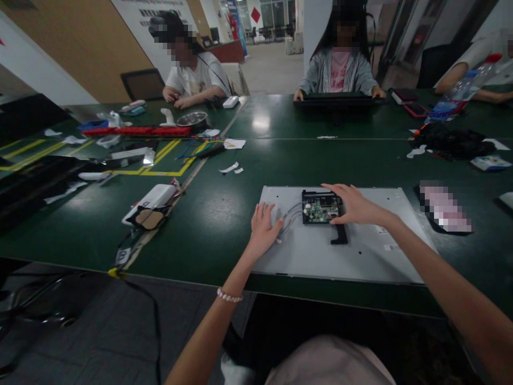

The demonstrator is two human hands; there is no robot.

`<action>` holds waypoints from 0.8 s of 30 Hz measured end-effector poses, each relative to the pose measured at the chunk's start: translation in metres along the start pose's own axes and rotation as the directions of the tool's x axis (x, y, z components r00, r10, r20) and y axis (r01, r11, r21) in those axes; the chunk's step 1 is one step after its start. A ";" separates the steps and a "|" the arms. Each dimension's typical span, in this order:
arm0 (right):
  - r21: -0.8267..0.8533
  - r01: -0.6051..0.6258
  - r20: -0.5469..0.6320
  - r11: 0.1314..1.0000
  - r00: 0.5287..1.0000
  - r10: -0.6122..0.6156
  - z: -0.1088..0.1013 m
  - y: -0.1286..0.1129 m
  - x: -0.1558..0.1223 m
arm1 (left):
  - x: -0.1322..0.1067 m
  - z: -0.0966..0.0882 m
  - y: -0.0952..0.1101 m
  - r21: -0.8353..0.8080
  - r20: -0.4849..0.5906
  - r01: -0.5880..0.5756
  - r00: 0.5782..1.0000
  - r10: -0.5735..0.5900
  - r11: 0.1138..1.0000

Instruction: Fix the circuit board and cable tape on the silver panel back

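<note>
A grey metal panel [360, 256] lies flat on the green table in front of me. On it sits a small black frame with a green circuit board [320, 208] inside, and grey wires [290, 216] run out of its left side. My right hand [352, 206] rests on the board's right edge, fingers stretched over the frame. My left hand [263, 227] lies flat on the panel's left part with fingers spread, touching the wires. A black bracket [340, 235] sticks out below the board.
A white device with cables [150, 206] lies to the left. Paper scraps [230, 168], red strips [136, 130] and a metal bowl [192, 118] sit farther back. Three people sit at the far side. A black bag [449, 141] and a bottle [460, 91] are at right.
</note>
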State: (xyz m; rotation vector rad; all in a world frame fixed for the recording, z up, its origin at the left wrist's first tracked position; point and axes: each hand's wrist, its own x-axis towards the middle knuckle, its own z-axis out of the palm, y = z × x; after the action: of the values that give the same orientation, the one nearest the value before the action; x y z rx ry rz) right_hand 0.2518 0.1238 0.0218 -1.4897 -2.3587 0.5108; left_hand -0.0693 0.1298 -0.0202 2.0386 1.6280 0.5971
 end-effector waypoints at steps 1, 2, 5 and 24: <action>0.002 -0.010 -0.008 1.000 1.000 0.010 -0.002 0.000 -0.009 | 0.000 0.000 0.000 -0.006 -0.006 0.002 1.000 -0.002 1.000; 0.008 -0.018 -0.015 1.000 1.000 0.018 -0.003 0.000 -0.018 | 0.001 0.001 0.000 -0.011 -0.012 0.004 1.000 -0.004 1.000; 0.025 -0.035 -0.028 0.999 0.999 0.035 -0.003 -0.002 -0.040 | 0.001 0.000 -0.001 -0.015 -0.016 0.004 1.000 -0.004 1.000; 0.132 -0.107 -0.063 0.985 0.991 0.116 0.022 0.006 -0.087 | -0.006 -0.010 0.000 0.005 0.057 -0.039 0.998 0.038 0.999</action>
State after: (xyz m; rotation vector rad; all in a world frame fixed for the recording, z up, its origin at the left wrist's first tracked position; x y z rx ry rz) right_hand 0.2826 0.0442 -0.0062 -1.5610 -2.1554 0.6145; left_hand -0.0770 0.1248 -0.0127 2.0769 1.5631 0.5424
